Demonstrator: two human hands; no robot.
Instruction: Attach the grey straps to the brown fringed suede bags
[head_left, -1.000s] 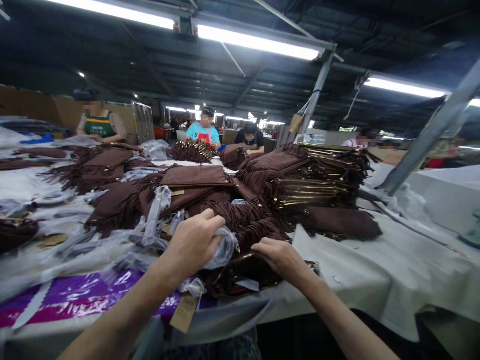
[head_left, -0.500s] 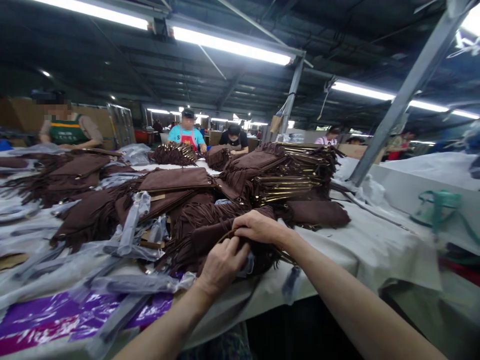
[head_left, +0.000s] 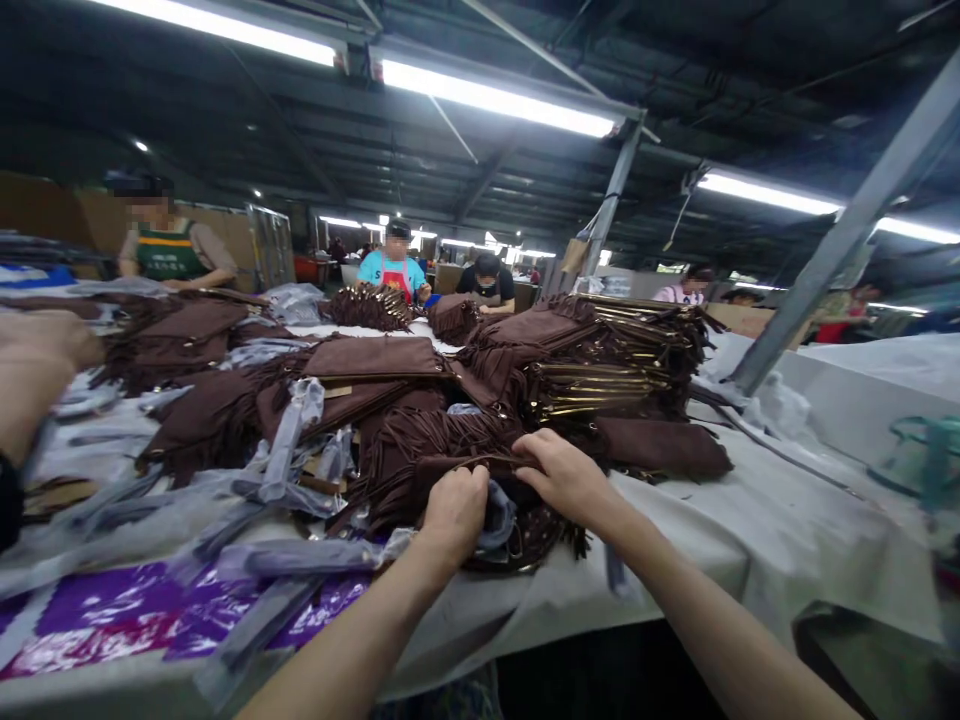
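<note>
A brown fringed bag [head_left: 442,464] lies at the table's front edge, its mouth parted toward me. My left hand [head_left: 456,508] is closed in a pinch on the near rim of that mouth. My right hand [head_left: 562,480] grips the rim at its right end, with the fingers bent over it. Between the hands, clear plastic wrapping [head_left: 498,515] and a dotted lining show inside. The bag's fringe [head_left: 431,430] spreads behind and to the left.
Stacked brown bags with gold zips [head_left: 600,390] stand behind my right hand. More bags [head_left: 375,357] and plastic-wrapped strips [head_left: 300,556] cover the left. Another person's hand [head_left: 52,345] reaches in at far left. Co-workers [head_left: 391,268] sit across the table; a metal post [head_left: 840,230] rises at right.
My hands have moved slightly apart along the rim, and the bag's mouth shows wider, with plastic visible inside. Another person's arm has come in at the left. The view has shifted left.
</note>
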